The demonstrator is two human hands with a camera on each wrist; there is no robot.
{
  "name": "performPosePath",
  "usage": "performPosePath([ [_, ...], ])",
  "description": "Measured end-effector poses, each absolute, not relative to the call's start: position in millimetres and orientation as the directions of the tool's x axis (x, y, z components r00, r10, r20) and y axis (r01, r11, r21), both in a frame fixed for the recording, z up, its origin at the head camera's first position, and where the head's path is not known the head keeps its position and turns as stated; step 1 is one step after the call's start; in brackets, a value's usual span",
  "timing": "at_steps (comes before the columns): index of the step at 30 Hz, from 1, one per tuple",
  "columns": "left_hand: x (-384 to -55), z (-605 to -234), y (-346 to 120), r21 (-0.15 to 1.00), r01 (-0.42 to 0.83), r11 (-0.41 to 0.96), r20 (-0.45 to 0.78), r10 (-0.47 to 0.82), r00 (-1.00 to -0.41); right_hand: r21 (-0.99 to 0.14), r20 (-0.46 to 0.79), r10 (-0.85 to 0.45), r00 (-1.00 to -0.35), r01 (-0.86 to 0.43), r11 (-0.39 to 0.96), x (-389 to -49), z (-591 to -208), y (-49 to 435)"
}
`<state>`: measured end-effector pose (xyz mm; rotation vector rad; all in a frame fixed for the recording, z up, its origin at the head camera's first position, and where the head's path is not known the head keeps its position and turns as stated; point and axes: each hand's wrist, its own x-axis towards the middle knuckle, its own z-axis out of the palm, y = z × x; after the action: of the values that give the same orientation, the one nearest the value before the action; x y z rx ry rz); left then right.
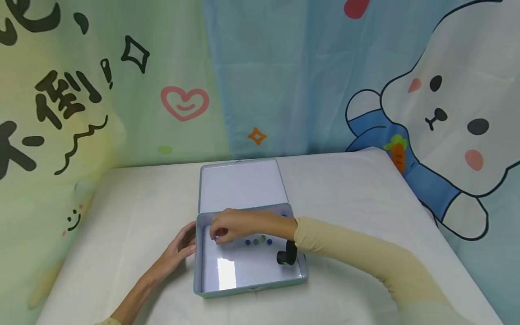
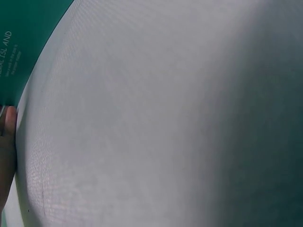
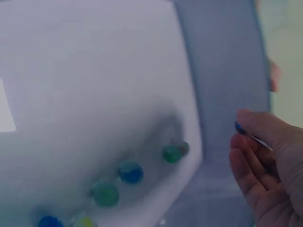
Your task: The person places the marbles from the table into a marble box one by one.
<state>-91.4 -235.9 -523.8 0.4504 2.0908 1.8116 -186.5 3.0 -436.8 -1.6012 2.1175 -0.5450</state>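
Observation:
My right hand [image 1: 233, 224] reaches into a shallow metal box [image 1: 260, 271] near its left wall. In the right wrist view, thumb and fingers pinch a small blue marble [image 3: 239, 127]. Beneath lie several loose marbles on the box floor: a blue marble [image 3: 130, 172], a green marble [image 3: 105, 194], and a smaller-looking green marble [image 3: 172, 154] near the wall. From outside, my left hand [image 1: 183, 246] rests against the box's left side, fingers extended along it. Only a sliver of the left hand [image 2: 7, 151] shows in the left wrist view, against a green printed surface [image 2: 28, 47].
The box's lid [image 1: 241, 183] stands hinged back behind it, its pale inside showing. A black wrist camera [image 1: 287, 255] on the right wrist hangs over the box's right part. White cloth [image 1: 345, 194] covers the table, and a printed curtain [image 1: 264, 76] hangs behind.

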Motion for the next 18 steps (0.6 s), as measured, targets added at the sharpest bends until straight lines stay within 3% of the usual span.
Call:
performPosePath([
  [7,-90,-524,-235,0.991,0.008,0.135,-0.054,0.448,-0.892,-0.427,-0.184,-0.968,-0.168,-0.874,0.233,-178,-454,-26],
  [18,-91,-523,-237,0.991,0.0,0.132,-0.06,0.451,-0.89,-0.412,-0.25,-0.952,-0.177,-0.87,0.27,-170,-467,-39],
])
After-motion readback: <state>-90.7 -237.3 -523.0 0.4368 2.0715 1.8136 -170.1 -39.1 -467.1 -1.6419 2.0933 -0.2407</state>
